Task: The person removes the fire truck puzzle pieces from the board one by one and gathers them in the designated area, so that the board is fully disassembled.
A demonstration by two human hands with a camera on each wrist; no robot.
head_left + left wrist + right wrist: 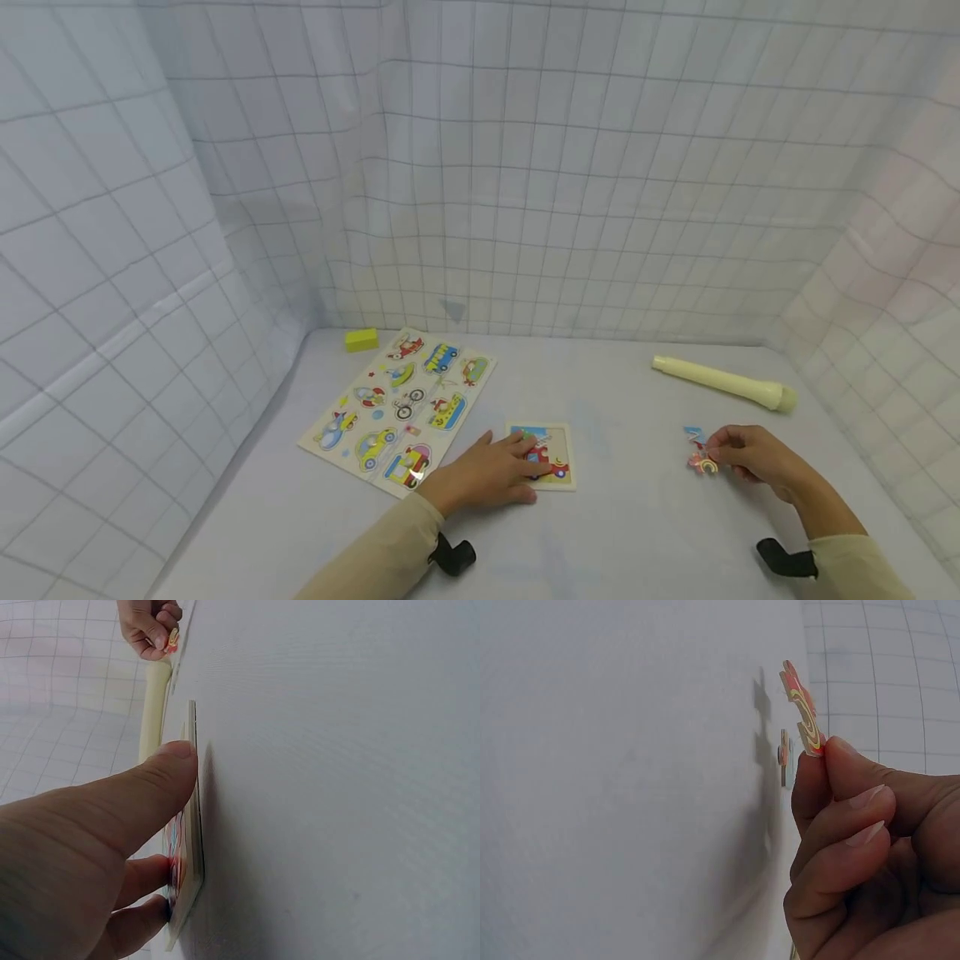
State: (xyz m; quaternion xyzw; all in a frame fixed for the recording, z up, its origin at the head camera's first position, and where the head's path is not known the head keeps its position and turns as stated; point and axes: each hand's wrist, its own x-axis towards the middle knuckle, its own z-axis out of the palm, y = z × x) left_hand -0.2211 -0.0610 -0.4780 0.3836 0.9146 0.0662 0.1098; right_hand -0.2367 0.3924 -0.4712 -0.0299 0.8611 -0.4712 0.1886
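Note:
My left hand point(487, 473) rests on a small square jigsaw tray point(571, 477), fingers spread over the red vehicle picture. In the left wrist view, the thumb point(169, 769) lies at the tray's near edge and other fingertips touch its printed face. Over to the right, my right hand point(761, 457) pinches a red and yellow jigsaw piece point(802, 712) between thumb and forefinger, raised off the table. Just beyond it, another jigsaw piece point(694, 434), partly blue, lies on the white surface. The left hand hides part of the tray's picture.
A large vehicle picture puzzle board point(405, 404) lies tilted at the left. Behind it sits a yellow block point(362, 339). At the back right lies a pale yellow, microphone-shaped tube point(723, 382). Gridded white curtains point(562, 167) enclose the table at the back and sides.

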